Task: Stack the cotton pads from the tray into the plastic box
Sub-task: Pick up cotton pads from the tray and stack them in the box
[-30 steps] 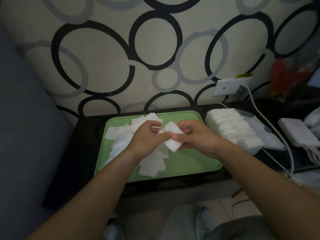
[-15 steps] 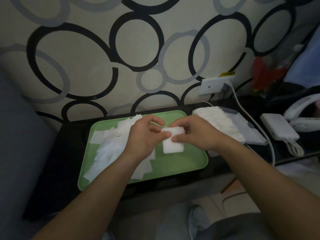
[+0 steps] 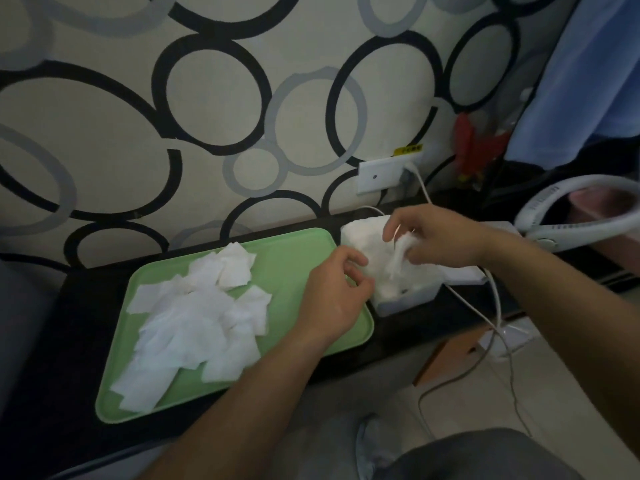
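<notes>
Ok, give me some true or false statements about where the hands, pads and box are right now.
1. Loose cotton pads lie on the green tray. True.
2. The right hand grips pads at the plastic box. True.
3. The box sits left of the tray. False: it sits to the tray's right.
4. The left hand rests on the loose pile. False: it is near the box, off the pile.

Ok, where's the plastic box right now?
Head view, right of centre: the plastic box sits on the dark ledge just right of the green tray, below the wall socket, under the right hand, which pinches cotton pads.
</notes>
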The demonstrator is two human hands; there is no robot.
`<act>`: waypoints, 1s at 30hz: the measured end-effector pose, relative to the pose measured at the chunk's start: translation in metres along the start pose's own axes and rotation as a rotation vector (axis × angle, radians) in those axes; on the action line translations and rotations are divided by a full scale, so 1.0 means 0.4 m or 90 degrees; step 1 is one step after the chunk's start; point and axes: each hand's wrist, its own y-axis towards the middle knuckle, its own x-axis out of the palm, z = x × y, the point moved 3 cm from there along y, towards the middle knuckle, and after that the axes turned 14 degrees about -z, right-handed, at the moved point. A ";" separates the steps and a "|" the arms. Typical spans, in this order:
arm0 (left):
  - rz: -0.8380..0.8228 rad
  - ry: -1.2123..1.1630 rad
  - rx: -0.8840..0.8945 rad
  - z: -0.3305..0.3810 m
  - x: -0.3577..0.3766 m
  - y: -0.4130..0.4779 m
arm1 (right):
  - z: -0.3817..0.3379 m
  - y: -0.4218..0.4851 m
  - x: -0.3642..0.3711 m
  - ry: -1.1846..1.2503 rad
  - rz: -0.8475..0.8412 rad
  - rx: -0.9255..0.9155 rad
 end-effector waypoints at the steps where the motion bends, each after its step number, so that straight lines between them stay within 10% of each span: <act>1: -0.016 0.002 -0.014 -0.002 0.016 0.006 | 0.005 0.002 0.005 -0.020 -0.020 0.003; 22: -0.109 -0.045 -0.055 -0.010 0.055 0.021 | -0.037 0.078 0.104 -0.373 -0.267 0.133; 30: -0.128 -0.047 -0.049 -0.011 0.051 0.021 | -0.027 0.094 0.115 -0.361 -0.193 0.137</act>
